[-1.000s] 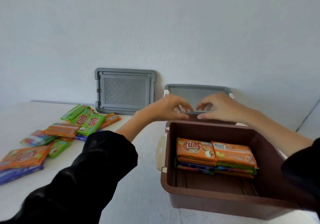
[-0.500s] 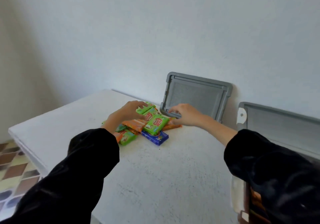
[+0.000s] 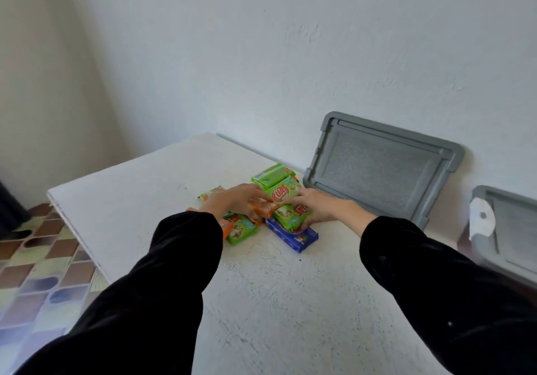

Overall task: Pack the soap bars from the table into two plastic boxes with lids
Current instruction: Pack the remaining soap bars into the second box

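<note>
Soap bars (image 3: 286, 197) sit piled at frame centre, partly hidden beneath both hands: left hand (image 3: 234, 200) curled over orange ones, right hand (image 3: 315, 206) gripping green ones; boxes cut off right.

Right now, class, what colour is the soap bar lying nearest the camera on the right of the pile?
Blue: the soap bar, clearest in the head view.

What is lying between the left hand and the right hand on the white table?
In the head view, the pile of wrapped soap bars, green, orange and blue, fills the gap between left hand and right hand.
</note>
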`<state>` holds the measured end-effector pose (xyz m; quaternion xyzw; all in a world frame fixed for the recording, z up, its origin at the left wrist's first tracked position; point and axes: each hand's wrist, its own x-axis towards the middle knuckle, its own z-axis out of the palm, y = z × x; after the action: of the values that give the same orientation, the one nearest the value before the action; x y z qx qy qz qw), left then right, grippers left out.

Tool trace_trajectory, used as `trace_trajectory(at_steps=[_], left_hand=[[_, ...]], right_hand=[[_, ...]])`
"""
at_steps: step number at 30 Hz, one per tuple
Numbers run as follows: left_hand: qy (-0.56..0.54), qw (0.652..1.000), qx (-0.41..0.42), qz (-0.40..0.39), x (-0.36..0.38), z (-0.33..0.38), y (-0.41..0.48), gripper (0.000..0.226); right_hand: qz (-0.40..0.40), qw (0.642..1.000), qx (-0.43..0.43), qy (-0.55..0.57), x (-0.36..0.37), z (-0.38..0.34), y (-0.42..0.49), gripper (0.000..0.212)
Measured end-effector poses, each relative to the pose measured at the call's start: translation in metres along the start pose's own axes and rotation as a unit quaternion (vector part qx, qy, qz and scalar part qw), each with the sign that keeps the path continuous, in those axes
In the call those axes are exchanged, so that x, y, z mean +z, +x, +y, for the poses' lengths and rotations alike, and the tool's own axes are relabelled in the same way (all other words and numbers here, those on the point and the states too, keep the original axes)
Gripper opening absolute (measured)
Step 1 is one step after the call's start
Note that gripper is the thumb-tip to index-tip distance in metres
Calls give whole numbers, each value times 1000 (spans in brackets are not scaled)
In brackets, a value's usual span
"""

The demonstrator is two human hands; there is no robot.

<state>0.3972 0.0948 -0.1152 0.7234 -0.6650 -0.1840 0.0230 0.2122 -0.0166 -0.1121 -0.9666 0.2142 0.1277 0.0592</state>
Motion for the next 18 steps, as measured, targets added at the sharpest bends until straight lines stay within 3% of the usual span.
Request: trace_trajectory(at_steps=[12, 18], left_hand=[[10, 1000, -1, 22, 10, -11, 7, 71], [-48, 993, 21, 109, -3, 7, -2, 64]], right_hand=[[54, 998, 7, 39, 15, 10, -21, 71], [67, 994, 42, 76, 0, 16, -46, 72]])
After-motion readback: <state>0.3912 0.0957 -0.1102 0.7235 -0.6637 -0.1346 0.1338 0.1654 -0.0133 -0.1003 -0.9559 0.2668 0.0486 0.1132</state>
